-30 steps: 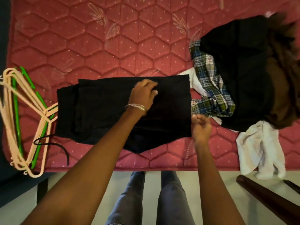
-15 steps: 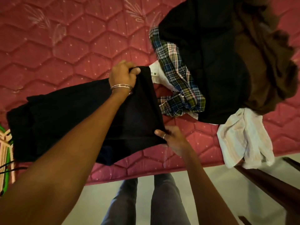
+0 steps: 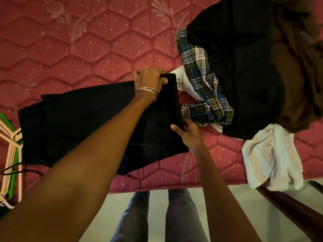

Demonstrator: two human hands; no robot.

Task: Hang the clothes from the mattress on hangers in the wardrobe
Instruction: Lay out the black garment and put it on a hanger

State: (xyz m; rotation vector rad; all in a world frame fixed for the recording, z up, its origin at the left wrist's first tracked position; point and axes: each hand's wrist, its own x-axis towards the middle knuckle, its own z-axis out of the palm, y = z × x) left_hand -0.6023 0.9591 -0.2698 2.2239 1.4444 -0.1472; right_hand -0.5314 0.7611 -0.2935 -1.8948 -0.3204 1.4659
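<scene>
Red quilted mattress (image 3: 73, 55) fills the scene, its near edge above a pale floor. Across it lies a folded black garment (image 3: 78, 123); the left hand (image 3: 148, 79) clutches its far right corner and the right hand (image 3: 189, 135) pinches its near right edge, likely to lift that end square so the fold holds for a hanger. Cream and green hangers (image 3: 12, 145) wait at the left edge, within reach. Right of the hands sits a heap: plaid shirt (image 3: 206, 91), black and brown clothes, and a white cloth (image 3: 271, 158) overhanging the near edge. No writing or brand is readable.
</scene>
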